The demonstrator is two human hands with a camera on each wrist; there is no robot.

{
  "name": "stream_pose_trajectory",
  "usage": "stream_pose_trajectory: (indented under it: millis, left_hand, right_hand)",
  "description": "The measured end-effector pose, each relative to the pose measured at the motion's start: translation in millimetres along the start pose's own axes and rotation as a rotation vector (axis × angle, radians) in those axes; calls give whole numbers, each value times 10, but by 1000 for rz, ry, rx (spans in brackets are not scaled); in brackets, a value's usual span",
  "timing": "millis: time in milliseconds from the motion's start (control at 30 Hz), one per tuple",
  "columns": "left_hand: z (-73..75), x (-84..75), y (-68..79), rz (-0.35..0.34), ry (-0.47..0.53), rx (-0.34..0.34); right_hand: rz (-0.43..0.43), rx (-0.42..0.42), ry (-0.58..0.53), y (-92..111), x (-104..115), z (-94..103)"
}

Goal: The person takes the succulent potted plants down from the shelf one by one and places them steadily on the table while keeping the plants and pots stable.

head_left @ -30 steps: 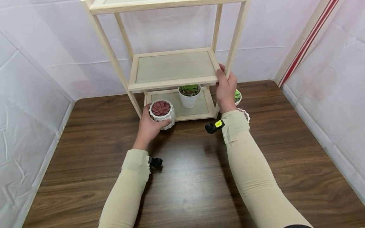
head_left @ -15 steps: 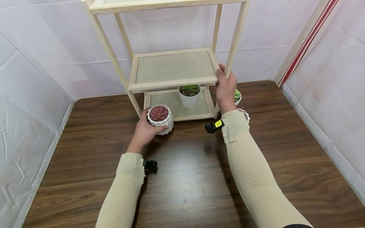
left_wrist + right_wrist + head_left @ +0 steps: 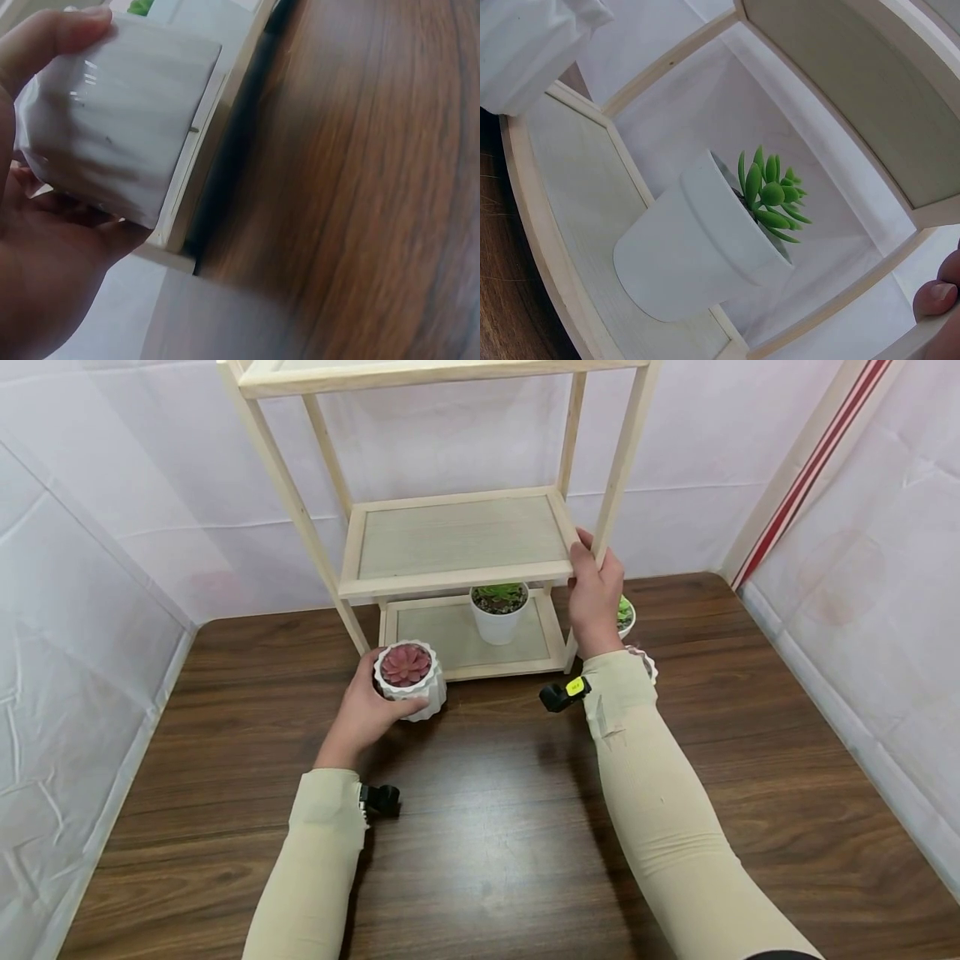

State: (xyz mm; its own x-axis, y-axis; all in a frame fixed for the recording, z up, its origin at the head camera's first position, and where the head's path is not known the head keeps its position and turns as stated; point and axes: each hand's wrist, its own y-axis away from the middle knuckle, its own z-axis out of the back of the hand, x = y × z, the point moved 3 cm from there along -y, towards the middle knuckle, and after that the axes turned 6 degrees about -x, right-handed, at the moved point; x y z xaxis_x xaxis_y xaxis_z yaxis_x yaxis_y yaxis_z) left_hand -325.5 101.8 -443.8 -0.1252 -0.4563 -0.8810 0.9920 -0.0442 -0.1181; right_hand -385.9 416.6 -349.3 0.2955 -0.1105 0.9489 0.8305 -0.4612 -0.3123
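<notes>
My left hand grips a white ribbed pot with a red succulent, the thumb across its near side. In the left wrist view the pot is off the table, by the front edge of the bottom shelf. My right hand holds the right front post of a pale wooden rack at the middle shelf. On the bottom shelf stands a smooth white pot with a green succulent.
Right of the rack, partly behind my right arm, are a small pot with a green plant and another white pot. The brown wooden table lies in front; white cloth walls surround it.
My left hand has moved left and toward me with the ribbed pot, away from the bottom shelf's front edge. The right hand stays on the rack.
</notes>
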Motion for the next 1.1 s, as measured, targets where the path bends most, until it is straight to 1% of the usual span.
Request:
stream_pose_trajectory:
  millis: [267,433,600,767,933,1100]
  left_hand:
    - [83,45,35,-20,43,65]
    - [145,56,67,-32,50,97]
    - [187,72,88,-29,48,123]
    - [242,94,120,-29,44,139]
    - [316,137,144,-3,44,152]
    - [383,181,170,-1,58,157]
  right_hand:
    - [5,0,-4,-7,-12,-7]
    - [6,-3,0,-14,-15,-5]
    - [6,1,-2,-15,-15,-4]
    - [3,5,-9,-9,-24,-11]
    - [2,2,-14,-1,-13,-22]
    - [3,0,-13,-7,-3,-33]
